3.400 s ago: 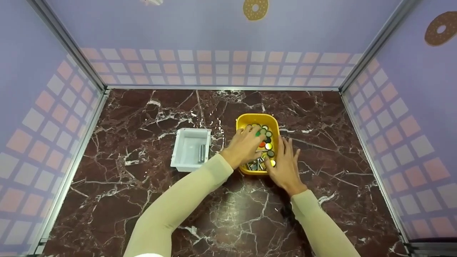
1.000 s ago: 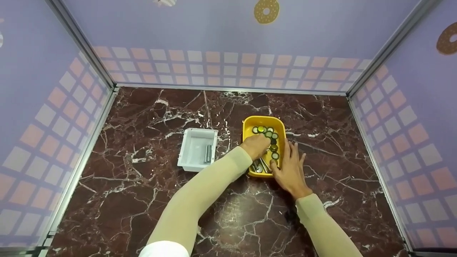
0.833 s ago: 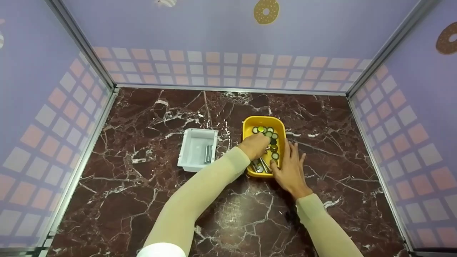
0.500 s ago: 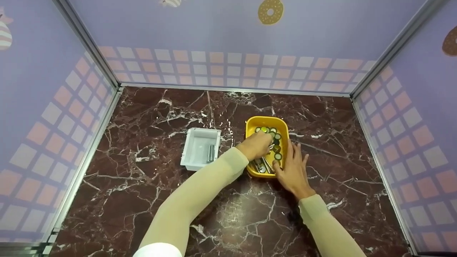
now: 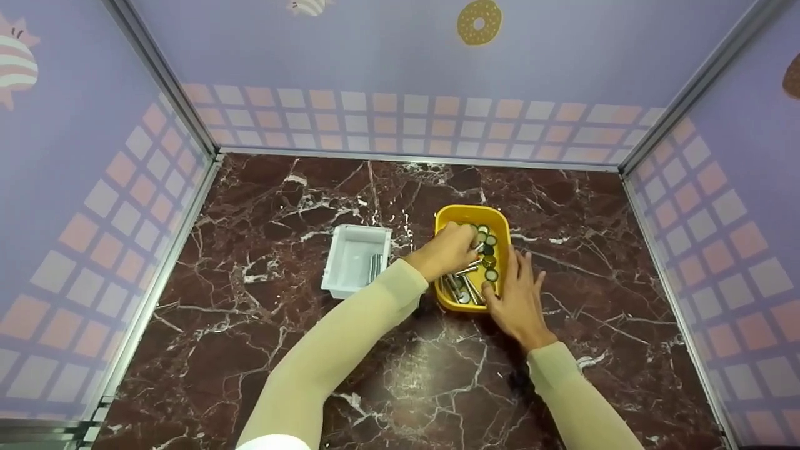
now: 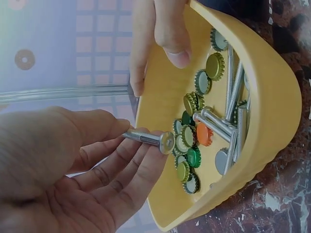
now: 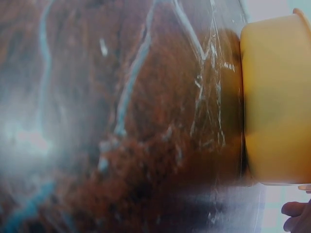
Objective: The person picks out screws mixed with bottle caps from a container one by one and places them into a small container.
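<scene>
Left wrist view: left fingers (image 6: 148, 172) pinch a bolt (image 6: 151, 139), tip hidden; right fingers (image 6: 172, 31) grip the bin (image 6: 272, 82).

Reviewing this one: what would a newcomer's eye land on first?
The bright yellow bin, right of centre in the head view, with bottle caps and bolts inside. Next, the silver bolt pinched in the left hand, clearest in the left wrist view. Left of the yellow bin, a white bin stands out against the dark table.

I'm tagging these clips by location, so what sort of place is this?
Probably a booth set up for tabletop handling: purple patterned panels joined by metal framing stand on three sides of a dark marbled surface, where a yellow bin holds bolts and bottle caps.
</scene>
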